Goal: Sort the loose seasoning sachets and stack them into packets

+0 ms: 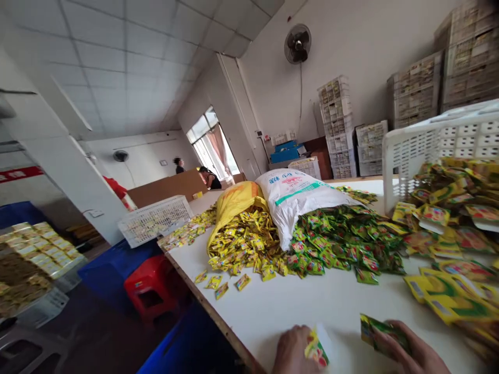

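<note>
At the near edge of the white table (331,301), my left hand (290,350) is closed around a small printed carton (318,350) with a white upper part. My right hand (415,350) pinches a green sachet (368,328) just to the right of it. Beyond my hands, a heap of green sachets (339,239) spills from a white woven sack (300,189). Beside it, yellow sachets (245,236) pour out of a yellow sack (234,200). Flat yellow cartons (456,296) lie in a pile close to my right hand.
A white crate (413,140) tipped towards me holds more cartons at the right. Left of the table stand a red stool (152,285), blue bins (113,270) and a filled crate (42,306). Stacked crates (337,124) line the wall. Two people (212,181) are far back.
</note>
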The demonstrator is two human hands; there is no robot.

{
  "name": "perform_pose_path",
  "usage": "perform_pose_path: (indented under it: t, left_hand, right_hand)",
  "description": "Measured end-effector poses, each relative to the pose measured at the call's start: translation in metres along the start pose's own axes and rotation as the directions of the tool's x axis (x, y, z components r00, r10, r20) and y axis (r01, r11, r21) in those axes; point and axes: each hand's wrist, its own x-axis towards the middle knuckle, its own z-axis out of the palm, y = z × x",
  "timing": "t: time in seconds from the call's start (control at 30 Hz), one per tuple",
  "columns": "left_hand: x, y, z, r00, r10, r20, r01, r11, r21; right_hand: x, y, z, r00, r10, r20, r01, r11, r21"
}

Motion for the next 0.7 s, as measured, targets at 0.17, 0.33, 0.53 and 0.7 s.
perform_pose_path:
  t: [0.17,0.33,0.53,0.7]
  left_hand:
    - [0.006,0.02,0.007,0.965,0.263,0.021,-0.202,0.788,-0.582]
    - [0.008,0.046,0.02,0.929,0.344,0.138,-0.145,0.68,-0.719]
    - [0.001,0.051,0.017,0.922,0.348,0.168,-0.17,0.755,-0.633]
    - [0.004,0.061,0.013,0.901,0.393,0.183,-0.206,0.759,-0.618]
  right_hand:
    - [-0.013,-0.038,-0.006,0.997,-0.078,0.029,0.067,0.964,0.258]
    - [-0.012,-0.038,-0.007,0.984,-0.144,0.106,0.106,0.947,0.305]
    - [-0.014,-0.035,-0.013,0.954,-0.165,0.251,0.177,0.984,-0.029]
    - [-0.018,-0.043,-0.009,0.939,-0.228,0.256,0.233,0.972,0.01]
